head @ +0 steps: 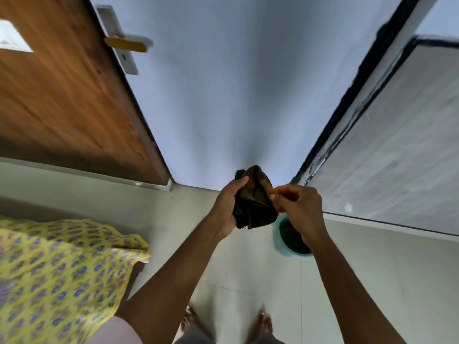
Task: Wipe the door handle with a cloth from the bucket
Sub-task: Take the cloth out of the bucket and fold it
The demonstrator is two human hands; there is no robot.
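A dark brown cloth (255, 199) hangs bunched between both hands above the floor. My left hand (227, 207) grips its left side, thumb over the top. My right hand (300, 207) pinches its right edge with thumb and fingers. Directly below the right hand, a teal bucket (279, 238) stands on the floor by the wall, partly hidden by my right wrist. The door handle (128, 44), a gold and silver lever on a silver plate, sticks out from the edge of the wooden door (64, 95) at the upper left, well away from both hands.
A yellow patterned bedspread (57, 271) covers a bed at the lower left. A white wall (236, 90) is straight ahead. A dark-framed grey panel (397, 145) runs along the right. My bare feet (264, 324) stand on pale floor tiles.
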